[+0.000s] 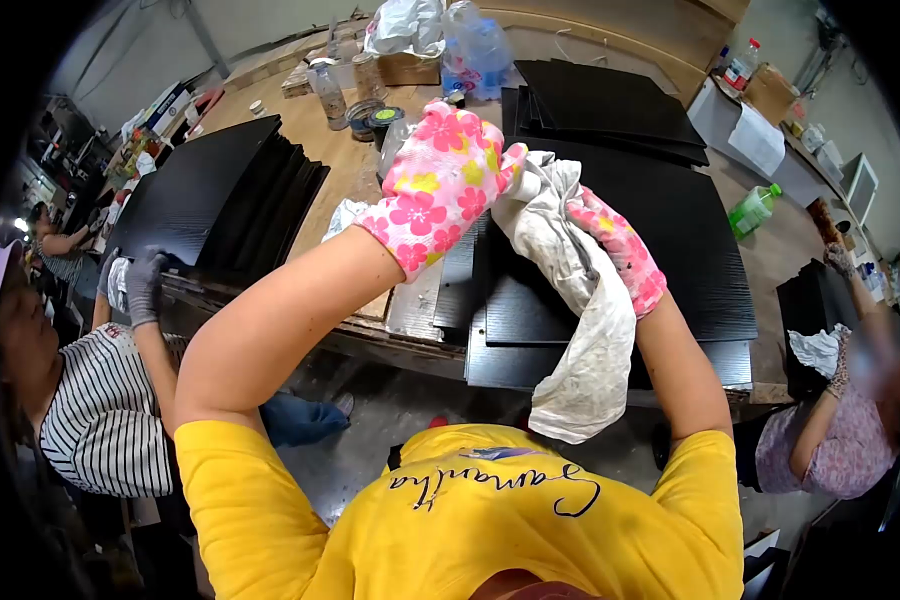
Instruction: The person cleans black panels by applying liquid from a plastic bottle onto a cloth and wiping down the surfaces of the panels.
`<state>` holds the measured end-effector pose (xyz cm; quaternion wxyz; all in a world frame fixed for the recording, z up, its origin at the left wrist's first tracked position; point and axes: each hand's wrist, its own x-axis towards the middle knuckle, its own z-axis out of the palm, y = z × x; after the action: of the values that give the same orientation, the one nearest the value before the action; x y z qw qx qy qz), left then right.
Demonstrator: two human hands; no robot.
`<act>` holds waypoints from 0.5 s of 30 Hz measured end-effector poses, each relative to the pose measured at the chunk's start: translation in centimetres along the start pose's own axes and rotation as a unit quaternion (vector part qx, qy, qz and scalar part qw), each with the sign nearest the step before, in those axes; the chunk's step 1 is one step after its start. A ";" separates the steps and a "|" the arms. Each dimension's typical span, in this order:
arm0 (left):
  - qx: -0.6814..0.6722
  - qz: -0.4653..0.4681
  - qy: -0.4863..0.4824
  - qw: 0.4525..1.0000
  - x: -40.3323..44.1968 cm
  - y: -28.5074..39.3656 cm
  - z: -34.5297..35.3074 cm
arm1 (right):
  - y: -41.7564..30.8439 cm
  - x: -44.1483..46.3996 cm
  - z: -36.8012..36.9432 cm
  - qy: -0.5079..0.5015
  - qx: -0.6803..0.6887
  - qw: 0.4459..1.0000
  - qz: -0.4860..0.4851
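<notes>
While my left hand (445, 180) is curled closed, a rounded white piece (526, 186) shows at its finger side; I cannot tell what it belongs to. Right beside it is the cloth (582, 300), bunched at the top and draped across my right hand (625, 255), whose fingers are mostly hidden behind the folds, so I cannot tell how far they are closed. It is off-white, deeply creased and smudged with grey, narrow and twisted above, spreading into a wider tail that hangs past the front edge of the black board (695, 275). That board has a dark, finely grained face, with more black panels (610, 100) beyond it. Both my gloves are pink with darker pink and yellow flowers. To my left, a co-worker's grey-gloved hand (147, 280) is at another black stack (200, 190).
</notes>
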<state>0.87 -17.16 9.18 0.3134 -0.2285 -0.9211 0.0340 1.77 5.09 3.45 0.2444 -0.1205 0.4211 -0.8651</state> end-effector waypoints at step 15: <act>-0.547 -0.362 0.075 0.751 -9.8 -5.0 13.8 | -3.4 -1.9 1.6 0.085 -0.196 0.975 -0.059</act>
<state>-2.48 -24.89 -6.35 0.1922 -0.0118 -0.7696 -0.6088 2.96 6.79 7.15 0.1282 -0.1165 0.5942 -0.7854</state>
